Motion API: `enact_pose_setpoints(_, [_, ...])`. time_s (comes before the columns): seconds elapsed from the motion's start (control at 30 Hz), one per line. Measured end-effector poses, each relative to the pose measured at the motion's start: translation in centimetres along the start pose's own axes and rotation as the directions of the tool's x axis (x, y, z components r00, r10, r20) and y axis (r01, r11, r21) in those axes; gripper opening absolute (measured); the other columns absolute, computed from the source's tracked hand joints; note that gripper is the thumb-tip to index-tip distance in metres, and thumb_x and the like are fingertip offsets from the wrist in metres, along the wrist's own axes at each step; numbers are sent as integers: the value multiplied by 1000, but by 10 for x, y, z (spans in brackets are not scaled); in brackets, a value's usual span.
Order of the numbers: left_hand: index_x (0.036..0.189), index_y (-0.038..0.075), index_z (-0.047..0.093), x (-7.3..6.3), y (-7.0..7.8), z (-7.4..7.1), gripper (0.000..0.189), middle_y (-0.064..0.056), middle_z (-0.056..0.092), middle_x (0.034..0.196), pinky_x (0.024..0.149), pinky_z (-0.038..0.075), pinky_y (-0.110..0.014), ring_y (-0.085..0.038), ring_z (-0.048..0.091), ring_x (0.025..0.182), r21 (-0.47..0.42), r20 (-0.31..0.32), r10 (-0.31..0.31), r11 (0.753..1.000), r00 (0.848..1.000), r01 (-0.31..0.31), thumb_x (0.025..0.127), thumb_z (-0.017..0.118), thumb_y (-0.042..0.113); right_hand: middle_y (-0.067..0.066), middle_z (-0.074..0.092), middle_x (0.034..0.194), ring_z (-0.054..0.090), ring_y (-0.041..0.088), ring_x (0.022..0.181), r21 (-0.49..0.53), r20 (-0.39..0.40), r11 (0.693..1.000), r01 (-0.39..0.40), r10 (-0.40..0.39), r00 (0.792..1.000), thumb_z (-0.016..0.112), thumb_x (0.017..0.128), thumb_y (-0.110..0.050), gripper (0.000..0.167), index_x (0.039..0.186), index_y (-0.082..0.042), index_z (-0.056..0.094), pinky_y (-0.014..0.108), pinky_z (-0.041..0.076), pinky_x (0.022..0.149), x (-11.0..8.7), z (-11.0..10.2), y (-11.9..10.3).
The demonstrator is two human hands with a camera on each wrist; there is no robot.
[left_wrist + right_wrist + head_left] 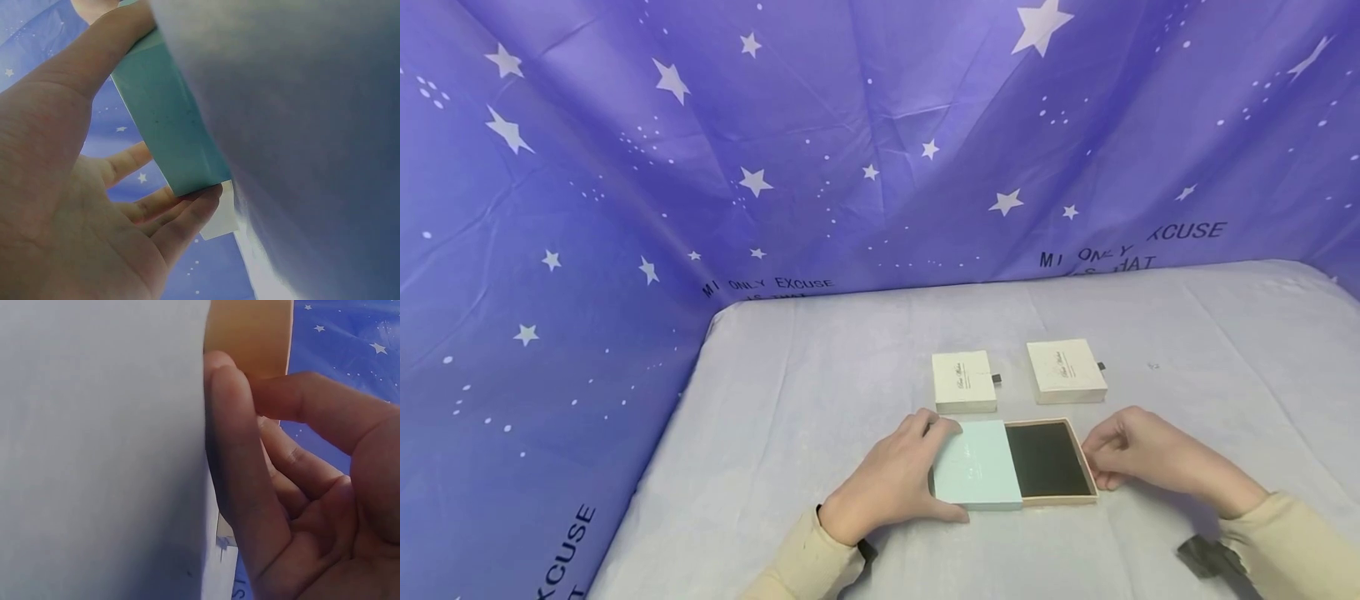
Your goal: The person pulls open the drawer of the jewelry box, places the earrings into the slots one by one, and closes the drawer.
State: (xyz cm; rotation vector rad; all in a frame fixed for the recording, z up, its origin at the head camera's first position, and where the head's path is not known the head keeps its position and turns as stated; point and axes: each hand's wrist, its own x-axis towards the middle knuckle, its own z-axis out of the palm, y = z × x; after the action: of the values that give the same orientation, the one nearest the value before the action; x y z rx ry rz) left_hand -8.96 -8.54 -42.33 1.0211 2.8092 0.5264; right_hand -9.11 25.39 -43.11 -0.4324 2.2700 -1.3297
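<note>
A light mint-blue drawer box (981, 479) lies on the cloth, its inner drawer (1049, 460) pulled out partway to the right. The drawer has a tan rim and a black lining. My left hand (898, 471) grips the sleeve from its left end, thumb along the near side and fingers at the far side. In the left wrist view, the sleeve's blue side (165, 115) shows between thumb and fingers. At the drawer's right end, my right hand (1138, 450) pinches with curled fingers; a dark strip shows under a finger in the right wrist view. What exactly they pinch is mostly hidden.
Two cream boxes with dark pull tabs, a left one (964, 379) and a right one (1066, 367), stand behind the blue box. A small clear bit (1153, 366) lies farther right. A purple star-printed curtain (820, 150) hangs along the back and left of the cloth-covered table (790, 375).
</note>
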Motion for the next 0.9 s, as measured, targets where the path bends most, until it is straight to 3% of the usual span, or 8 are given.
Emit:
enact_pose_setpoints(0.67, [134, 21, 46, -1, 1, -2, 91, 2, 51, 120, 75, 47, -19, -8, 48, 99, 3, -9, 6, 1000, 1000, -6, 61, 89, 56, 8, 71, 80, 67, 11, 66, -29, 42, 999, 19, -17, 999, 52, 85, 6, 22, 96, 9, 70, 30, 59, 62, -2, -7, -5])
enact_pose_setpoints(0.9, [133, 20, 47, -1, 0, 0, 90, 2, 51, 119, 75, 47, -18, -9, 48, 98, 0, -17, 15, 1000, 1000, -15, 61, 89, 55, 7, 72, 83, 67, 12, 69, -65, 35, 997, 49, -47, 998, 55, 90, 2, 19, 97, 5, 72, 30, 59, 64, -5, -18, -10])
